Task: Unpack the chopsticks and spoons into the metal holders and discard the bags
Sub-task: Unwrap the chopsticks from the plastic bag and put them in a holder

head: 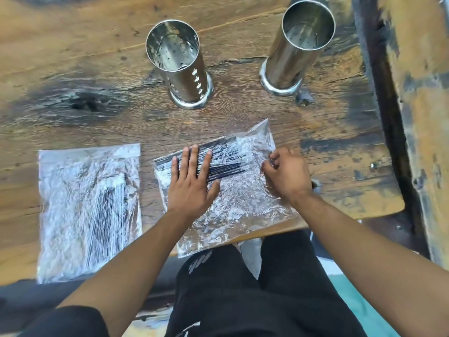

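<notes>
Two clear plastic bags lie on the wooden table [73,57]. The right bag [243,203] holds black chopsticks [226,166] and hangs over the near edge. My left hand [192,178] lies flat on it, fingers spread over the chopsticks. My right hand [286,173] pinches the bag's right edge with closed fingers. The left bag [80,210] holds dark utensils, blurred through the plastic. Two empty metal holders stand behind: a perforated one [179,62] at centre and a plain one [296,45] to the right.
The table's right edge drops to a dark gap [388,117], with another worn surface [427,93] beyond it. My legs in black trousers [230,288] sit under the near edge.
</notes>
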Available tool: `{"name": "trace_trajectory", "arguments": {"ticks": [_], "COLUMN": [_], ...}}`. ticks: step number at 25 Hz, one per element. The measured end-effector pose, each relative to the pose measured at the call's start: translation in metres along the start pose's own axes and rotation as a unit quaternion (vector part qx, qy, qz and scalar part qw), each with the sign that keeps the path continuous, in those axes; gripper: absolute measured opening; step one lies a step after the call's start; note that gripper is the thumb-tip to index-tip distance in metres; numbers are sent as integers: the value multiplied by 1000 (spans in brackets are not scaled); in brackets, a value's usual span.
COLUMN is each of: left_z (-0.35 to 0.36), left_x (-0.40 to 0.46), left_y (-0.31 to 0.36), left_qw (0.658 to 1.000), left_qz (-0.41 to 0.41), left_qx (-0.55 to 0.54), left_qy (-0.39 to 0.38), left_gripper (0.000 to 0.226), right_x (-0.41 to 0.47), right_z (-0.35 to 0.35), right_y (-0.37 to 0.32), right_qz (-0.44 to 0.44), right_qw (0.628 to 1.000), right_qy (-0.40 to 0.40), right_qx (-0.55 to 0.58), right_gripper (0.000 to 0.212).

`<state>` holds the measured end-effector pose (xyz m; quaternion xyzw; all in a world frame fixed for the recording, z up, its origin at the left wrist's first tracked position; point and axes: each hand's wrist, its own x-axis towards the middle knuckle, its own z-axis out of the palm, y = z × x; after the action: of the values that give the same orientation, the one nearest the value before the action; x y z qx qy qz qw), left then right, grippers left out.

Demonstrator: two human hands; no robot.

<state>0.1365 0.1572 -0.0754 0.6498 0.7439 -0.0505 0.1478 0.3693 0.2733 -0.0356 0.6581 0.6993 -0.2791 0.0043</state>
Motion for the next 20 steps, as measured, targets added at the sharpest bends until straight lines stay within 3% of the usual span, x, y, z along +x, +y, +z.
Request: {"name": "trace_trajectory", "arguments": {"ticks": [10, 13, 16, 20], "left_z": [-23, -35, -33, -17], "left_x": [6, 12, 26, 37], "left_y": [8, 31, 63, 78], "left_qw": [998, 996, 999, 1000], "left_qz": [-41, -77, -28, -14], "left_qx": [-5, -33, -31, -18], "left_qy": [-42, 1, 21, -15], "left_gripper": [81, 84, 85, 86], "right_x": [10, 11, 15, 30], "right_z": [-4, -6, -9, -18], "right_y": [4, 2, 4, 5], "right_qz": [2, 6, 7, 36], "right_qw": [999, 998, 996, 991], "right_qy": [-43, -60, -88, -128], "right_qx": [15, 1, -5, 26], "right_gripper": [12, 16, 27, 25]}}
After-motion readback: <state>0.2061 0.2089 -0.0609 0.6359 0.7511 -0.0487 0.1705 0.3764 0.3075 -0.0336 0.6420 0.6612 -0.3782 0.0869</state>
